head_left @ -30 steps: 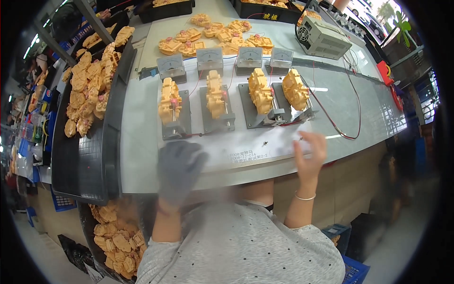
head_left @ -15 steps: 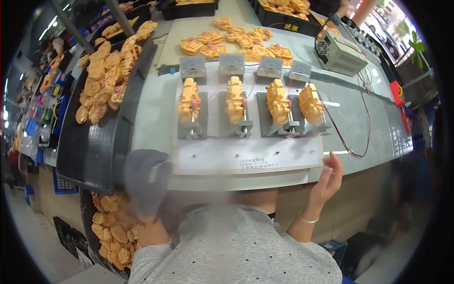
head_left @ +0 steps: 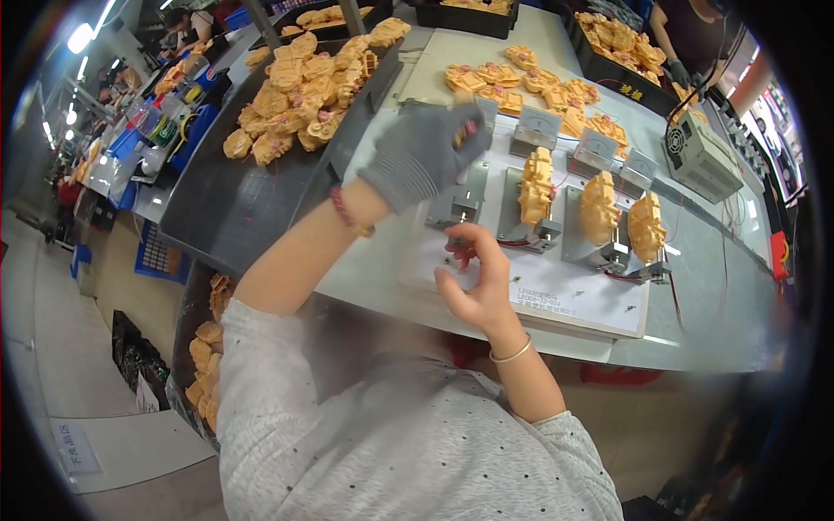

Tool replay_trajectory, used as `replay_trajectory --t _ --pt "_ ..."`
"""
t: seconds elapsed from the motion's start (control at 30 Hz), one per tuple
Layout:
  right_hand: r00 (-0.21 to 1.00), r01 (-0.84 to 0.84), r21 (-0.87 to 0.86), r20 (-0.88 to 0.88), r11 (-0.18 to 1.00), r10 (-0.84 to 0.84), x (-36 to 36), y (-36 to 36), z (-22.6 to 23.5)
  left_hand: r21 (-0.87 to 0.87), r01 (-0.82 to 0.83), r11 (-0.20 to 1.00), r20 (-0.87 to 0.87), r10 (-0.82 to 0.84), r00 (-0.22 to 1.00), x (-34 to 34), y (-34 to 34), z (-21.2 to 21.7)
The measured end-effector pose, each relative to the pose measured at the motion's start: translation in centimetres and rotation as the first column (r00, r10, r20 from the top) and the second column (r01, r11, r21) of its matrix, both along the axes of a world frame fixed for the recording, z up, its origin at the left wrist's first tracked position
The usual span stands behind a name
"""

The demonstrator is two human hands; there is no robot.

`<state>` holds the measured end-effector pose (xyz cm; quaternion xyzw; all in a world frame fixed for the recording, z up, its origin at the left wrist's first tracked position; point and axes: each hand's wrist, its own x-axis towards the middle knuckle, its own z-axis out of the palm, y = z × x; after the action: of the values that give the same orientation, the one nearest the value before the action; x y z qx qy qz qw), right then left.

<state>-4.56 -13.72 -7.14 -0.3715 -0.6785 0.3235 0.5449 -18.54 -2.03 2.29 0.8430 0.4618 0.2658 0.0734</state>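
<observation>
My left hand [head_left: 421, 154], in a grey glove and blurred, is over the far end of the leftmost test fixture [head_left: 460, 201]. Its fingers are curled, with small orange and dark bits showing among them; the glove hides what it holds. No yellow part shows on that fixture's near end. Just in front of its clamp is my bare right hand [head_left: 483, 282], fingers bent, thumb apart, nothing visible between them. Yellow plastic gearbox-like parts stand on the other fixtures: one [head_left: 537, 187] beside my hands, another [head_left: 599, 208], and one [head_left: 646, 227] at the right end.
A black tray [head_left: 217, 208] heaped with yellow parts [head_left: 300, 95] lies at left. Small meters [head_left: 536, 130] stand behind the fixtures, with more yellow parts beyond. At right are a power supply box [head_left: 699, 156] and wires. A person [head_left: 695, 35] works at far right.
My left hand has swung up from the bench's near edge to the leftmost fixture. My right hand has moved left to its clamp. The view has turned, shifting the bench rightward.
</observation>
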Motion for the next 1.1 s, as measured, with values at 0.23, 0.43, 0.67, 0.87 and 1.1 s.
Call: replay_trajectory --t 0.23,0.43,0.67,0.87,1.1 --pt "0.953 0.278 -0.112 -0.09 0.954 -0.288 7.9 -7.7 0.0 -0.61 0.03 0.792 0.229 0.14 0.963 -21.3 3.2 -1.3" --pt "0.883 0.434 -0.186 -0.109 0.882 -0.457 11.4 -11.3 0.2 -0.85 -0.082 0.52 0.359 0.688 0.631 -28.0 4.9 -8.2" --pt "0.941 0.332 -0.202 -0.001 0.921 -0.339 8.7 -7.3 0.8 0.042 -0.377 0.925 -0.29 0.372 0.881 -12.0 0.7 -0.9" --pt "0.943 0.288 -0.086 -0.15 0.954 -0.298 6.1 -1.9 -0.9 -0.071 0.271 0.96 -0.269 -0.28 0.922 7.3 -3.6 0.5" --pt "0.965 0.239 0.036 -0.119 0.97 -0.233 7.0 -1.7 -1.5 -0.108 0.123 0.986 -0.389 -0.156 0.908 9.8 -2.4 0.7"
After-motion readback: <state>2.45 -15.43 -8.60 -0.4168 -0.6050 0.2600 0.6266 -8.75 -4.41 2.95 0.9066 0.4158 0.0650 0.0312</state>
